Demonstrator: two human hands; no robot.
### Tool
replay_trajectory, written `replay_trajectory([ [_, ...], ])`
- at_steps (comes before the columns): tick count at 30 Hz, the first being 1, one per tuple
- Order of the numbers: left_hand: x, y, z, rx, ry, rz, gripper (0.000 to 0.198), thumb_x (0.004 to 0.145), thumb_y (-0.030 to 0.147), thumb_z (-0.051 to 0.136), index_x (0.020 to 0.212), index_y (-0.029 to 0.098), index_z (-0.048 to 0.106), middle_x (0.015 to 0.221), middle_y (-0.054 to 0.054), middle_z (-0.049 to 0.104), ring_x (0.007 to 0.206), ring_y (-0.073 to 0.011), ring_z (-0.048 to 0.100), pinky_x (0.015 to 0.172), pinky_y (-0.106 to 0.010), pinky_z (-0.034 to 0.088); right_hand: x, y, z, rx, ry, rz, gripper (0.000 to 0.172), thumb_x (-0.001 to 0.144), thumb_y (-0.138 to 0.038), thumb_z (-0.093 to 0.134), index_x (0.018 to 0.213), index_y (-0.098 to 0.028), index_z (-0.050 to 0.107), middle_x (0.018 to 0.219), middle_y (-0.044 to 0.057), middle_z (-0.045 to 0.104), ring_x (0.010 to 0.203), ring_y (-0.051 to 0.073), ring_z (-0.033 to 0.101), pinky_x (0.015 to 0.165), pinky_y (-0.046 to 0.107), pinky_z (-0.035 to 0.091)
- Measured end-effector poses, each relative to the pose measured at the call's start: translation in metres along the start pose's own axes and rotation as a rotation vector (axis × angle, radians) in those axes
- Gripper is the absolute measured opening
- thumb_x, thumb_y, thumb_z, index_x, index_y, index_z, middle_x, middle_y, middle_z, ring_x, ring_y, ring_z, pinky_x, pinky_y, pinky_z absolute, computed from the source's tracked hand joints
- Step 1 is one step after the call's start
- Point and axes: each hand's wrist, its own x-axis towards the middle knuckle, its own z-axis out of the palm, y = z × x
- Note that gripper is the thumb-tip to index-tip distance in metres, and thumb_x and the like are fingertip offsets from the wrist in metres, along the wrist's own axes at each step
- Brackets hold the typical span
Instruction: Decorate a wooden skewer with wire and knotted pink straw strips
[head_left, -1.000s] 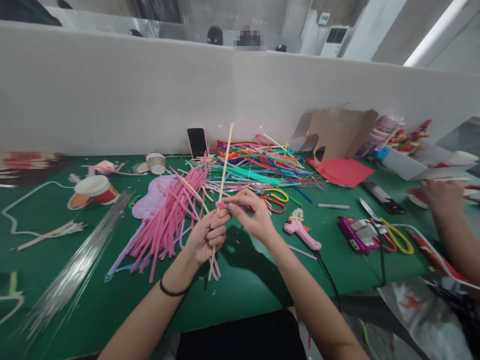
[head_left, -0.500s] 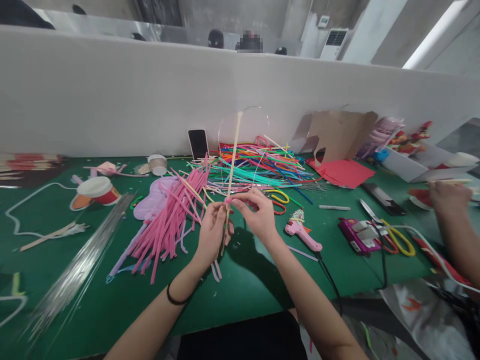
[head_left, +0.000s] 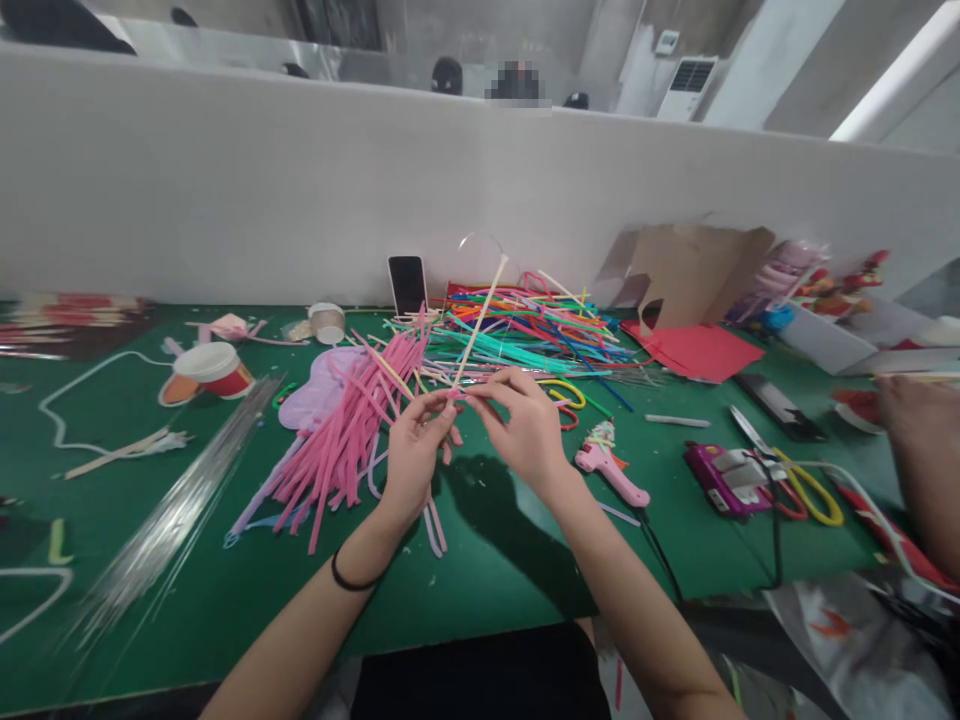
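Observation:
A thin pale stick (head_left: 482,318) slants up and away from my hands, with a thin wire loop (head_left: 480,236) at its far tip. My left hand (head_left: 414,445) is closed in a pinch round its lower end. The fingertips of my right hand (head_left: 529,430) pinch a small pink strip (head_left: 455,395), apparently a pipe cleaner, against the stick beside my left fingers. The strip's ends are hidden by the fingers. To the left of my left hand lies a bundle of pink pipe cleaners (head_left: 341,455), partly over a flat lilac shape (head_left: 319,390).
Multicoloured pipe cleaners (head_left: 525,345) lie behind my hands, near a phone (head_left: 407,287). At right are a pink glue gun (head_left: 615,475), a purple power strip (head_left: 720,485) and scissors (head_left: 806,490). Another person's hand (head_left: 919,430) shows far right. Metal wires (head_left: 180,510) and a cup (head_left: 214,370) lie left.
The stick has tilted from nearly upright to leaning right and away, and its wire loop has moved with it. The view has shifted slightly left. Both hands keep their pinches.

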Motion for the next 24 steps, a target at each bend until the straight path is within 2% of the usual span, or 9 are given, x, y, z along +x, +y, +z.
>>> replay_trajectory([
  [5,-0.001,0.003,0.000,-0.085,-0.005,-0.063,0.028,0.075,0.027,0.076,0.099,0.016,0.068,0.082,0.000,0.064,0.042,0.0017,0.038,0.036,-0.013,0.024,0.004,-0.002,-0.002,-0.066,-0.007,-0.022,0.018,0.095,-0.025,0.057,0.096,-0.022,0.075,0.094,0.006,0.067,0.092,0.021,0.062,0.084,0.033,0.049],
  [9,0.000,0.005,-0.001,-0.078,-0.033,-0.084,0.025,0.075,0.028,0.074,0.096,0.016,0.068,0.079,0.000,0.063,0.038,0.0028,0.032,0.036,-0.013,0.018,0.009,-0.005,-0.003,-0.105,-0.034,0.007,0.017,0.093,-0.023,0.059,0.093,-0.021,0.075,0.094,0.007,0.067,0.092,0.021,0.062,0.084,0.033,0.049],
  [16,0.002,0.005,-0.001,-0.021,0.001,-0.070,0.025,0.079,0.035,0.073,0.094,0.015,0.068,0.075,0.002,0.062,0.037,0.0026,0.032,0.035,-0.014,0.018,0.016,-0.012,-0.003,-0.178,-0.113,0.089,0.015,0.090,-0.022,0.062,0.091,-0.021,0.077,0.098,0.007,0.063,0.087,0.019,0.062,0.074,0.030,0.049],
  [20,0.003,0.004,-0.002,0.011,0.004,-0.057,0.025,0.081,0.038,0.072,0.090,0.014,0.069,0.074,0.002,0.060,0.037,0.0031,0.032,0.035,-0.014,0.018,0.017,-0.013,-0.002,-0.188,-0.132,0.083,0.016,0.091,-0.023,0.061,0.092,-0.021,0.077,0.100,0.008,0.063,0.087,0.020,0.062,0.077,0.032,0.049],
  [24,0.004,0.003,-0.002,-0.024,0.021,-0.049,0.025,0.081,0.038,0.071,0.089,0.014,0.067,0.075,0.002,0.060,0.036,0.0028,0.034,0.034,-0.014,0.018,0.012,-0.018,-0.002,-0.136,-0.093,0.061,0.018,0.094,-0.022,0.057,0.098,-0.019,0.075,0.097,0.007,0.067,0.092,0.021,0.063,0.082,0.031,0.049],
])
